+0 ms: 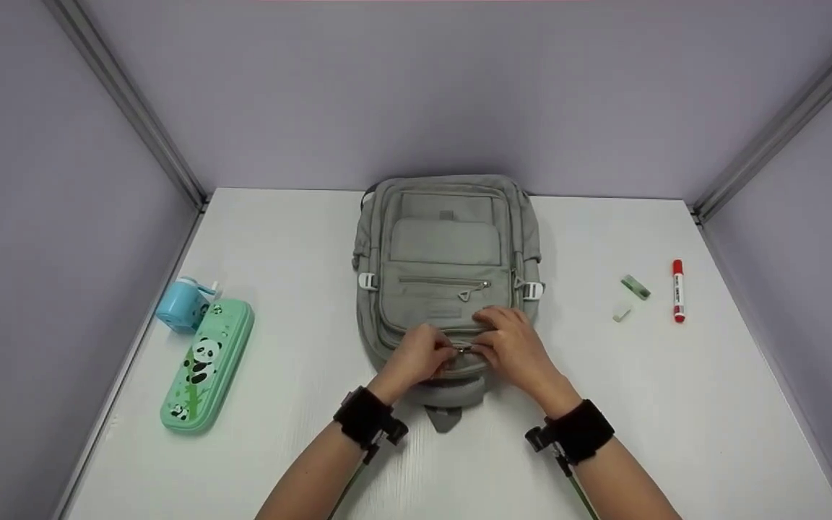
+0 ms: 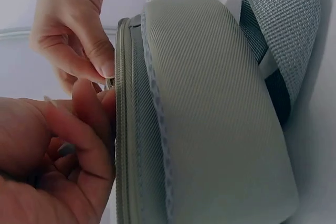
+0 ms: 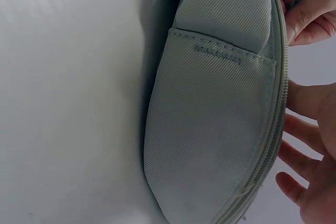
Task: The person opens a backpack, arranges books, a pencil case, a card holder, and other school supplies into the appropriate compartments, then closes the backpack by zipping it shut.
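A grey backpack lies on its back, its top end toward me. Both hands meet at the curved zipper along that end. My right hand pinches the small metal zipper pull between thumb and forefinger, its other fingers spread against the bag's front. Just left of the pull, my left hand grips the backpack's zipper edge with curled fingers. What lies between the left fingertips is mostly hidden. Below the zipper, the padded grey top panel and a webbing loop show in the left wrist view.
On the white table, a green panda pencil case and a blue pencil sharpener sit at the left. To the right lie a red-and-white marker, a green eraser-like block and a small pale piece. Walls enclose three sides.
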Motion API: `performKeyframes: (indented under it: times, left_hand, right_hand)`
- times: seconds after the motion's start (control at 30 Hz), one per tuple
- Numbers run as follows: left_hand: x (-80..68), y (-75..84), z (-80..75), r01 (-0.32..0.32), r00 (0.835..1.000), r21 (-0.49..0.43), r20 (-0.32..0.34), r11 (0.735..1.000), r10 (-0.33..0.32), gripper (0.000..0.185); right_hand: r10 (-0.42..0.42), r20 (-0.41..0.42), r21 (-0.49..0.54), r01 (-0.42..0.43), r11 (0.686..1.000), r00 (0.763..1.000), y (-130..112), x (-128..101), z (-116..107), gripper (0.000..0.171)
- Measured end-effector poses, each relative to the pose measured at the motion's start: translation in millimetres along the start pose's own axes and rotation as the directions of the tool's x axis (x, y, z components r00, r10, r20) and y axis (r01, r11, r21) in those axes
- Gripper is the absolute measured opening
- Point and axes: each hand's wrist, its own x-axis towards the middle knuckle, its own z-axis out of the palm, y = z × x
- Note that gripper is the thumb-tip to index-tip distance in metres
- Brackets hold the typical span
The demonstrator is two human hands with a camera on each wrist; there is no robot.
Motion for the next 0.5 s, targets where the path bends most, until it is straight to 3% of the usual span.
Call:
performKeyframes:
  times: [0.27,0.5]
  left_hand:
    - [-5.0,-7.1,-7.4,-0.096,0.99,0.134,-0.09,0.986,0.109,0.015]
    - [-15.1,-19.4,-16.5,-0.103,0.981,0.163,-0.146,0.981,0.127,0.013]
  right_hand:
    - [-0.062,-0.089,-0.027,0.059,0.998,0.994,0.7,1.9,-1.4,0.009]
    - [-0.053,-0.126,-0.01,0.052,0.999,0.991,0.4,0.7,-2.3,0.008]
